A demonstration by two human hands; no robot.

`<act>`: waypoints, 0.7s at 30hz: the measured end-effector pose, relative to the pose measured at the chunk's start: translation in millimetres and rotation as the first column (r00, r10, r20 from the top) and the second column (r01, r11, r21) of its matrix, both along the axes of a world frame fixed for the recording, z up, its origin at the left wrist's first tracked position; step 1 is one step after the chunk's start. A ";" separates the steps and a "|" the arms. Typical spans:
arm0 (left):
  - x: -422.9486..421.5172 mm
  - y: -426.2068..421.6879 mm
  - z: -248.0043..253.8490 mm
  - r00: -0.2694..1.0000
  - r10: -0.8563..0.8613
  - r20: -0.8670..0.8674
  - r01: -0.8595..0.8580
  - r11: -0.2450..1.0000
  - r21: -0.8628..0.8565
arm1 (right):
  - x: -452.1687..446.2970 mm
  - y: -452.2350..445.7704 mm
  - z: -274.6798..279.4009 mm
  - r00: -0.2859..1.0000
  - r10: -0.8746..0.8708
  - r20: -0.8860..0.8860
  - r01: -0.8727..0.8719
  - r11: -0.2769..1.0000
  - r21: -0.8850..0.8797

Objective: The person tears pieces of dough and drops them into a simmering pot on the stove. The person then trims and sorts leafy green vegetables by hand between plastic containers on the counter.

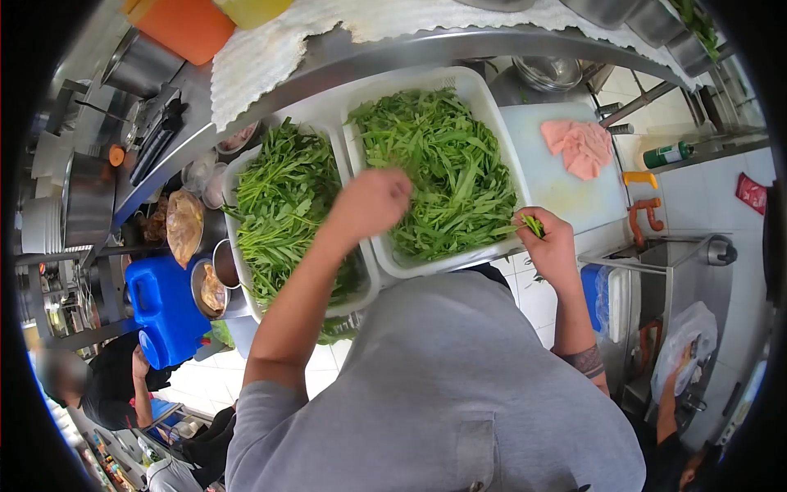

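From my remote seat, the fingers of the right hand pinch a small tuft of green stems beside the near corner of the right-hand tub, closed narrow around them, apparently because so slim a bundle needs only the fingertips. The left hand, blurred and loosely curled, hangs above the place where the two tubs meet; I cannot tell whether its fingers hold anything.

Below, leafy greens heap the right-hand tub, leaves and stems lying every way. More greens fill the left-hand tub, many of their stems pointing toward its near left side. The white tubs stand side by side just in front of the grey shirt, a placing that, I judge, keeps both within easy reach, while their walls hold the loose heaps in.

To the right, a pale cutting board carries a crumpled pink cloth, perhaps laid there to be handy for wiping. A steel shelf crosses beyond the tubs. At left stands a blue jug near small bowls of food, with a co-worker's hand close by its lower end. At far right, another person's arm reaches to a clear plastic bag.
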State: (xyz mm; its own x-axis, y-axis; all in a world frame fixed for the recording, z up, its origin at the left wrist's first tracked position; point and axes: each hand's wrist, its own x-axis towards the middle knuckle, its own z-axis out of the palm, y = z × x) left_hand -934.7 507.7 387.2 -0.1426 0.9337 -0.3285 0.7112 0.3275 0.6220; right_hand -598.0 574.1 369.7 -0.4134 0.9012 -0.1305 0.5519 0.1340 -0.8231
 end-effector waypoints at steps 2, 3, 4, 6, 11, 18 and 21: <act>32.8 -16.3 -33.5 0.991 -0.127 0.043 0.118 0.978 0.169 | -2.3 1.8 -5.4 0.999 0.032 -0.028 -0.031 0.999 0.032; 52.5 -20.9 -47.0 0.991 -0.109 -0.078 0.124 0.967 0.223 | -10.0 1.4 -2.9 0.993 0.110 -0.042 -0.106 0.990 0.097; 62.5 -22.9 -55.2 0.976 -0.083 -0.200 0.137 0.952 0.275 | -18.1 1.6 -0.2 0.981 0.187 -0.052 -0.176 0.970 0.165; 54.8 -10.8 -67.8 0.980 -0.097 -0.172 0.127 0.976 0.177 | -30.5 1.6 6.4 0.976 0.210 -0.061 -0.197 0.964 0.179; 21.5 12.7 -25.1 0.966 -0.012 0.260 -0.020 0.992 0.121 | -26.8 9.8 32.9 0.975 0.211 -0.076 -0.190 0.958 0.216; 6.9 6.1 -37.1 0.895 0.021 0.446 -0.196 0.917 0.349 | -17.3 12.1 39.6 0.993 0.079 -0.084 -0.066 0.987 0.148; -1.9 -6.3 -42.9 0.972 0.092 0.216 -0.145 0.958 0.246 | -19.6 5.4 41.5 0.988 0.135 -0.074 -0.125 0.985 0.122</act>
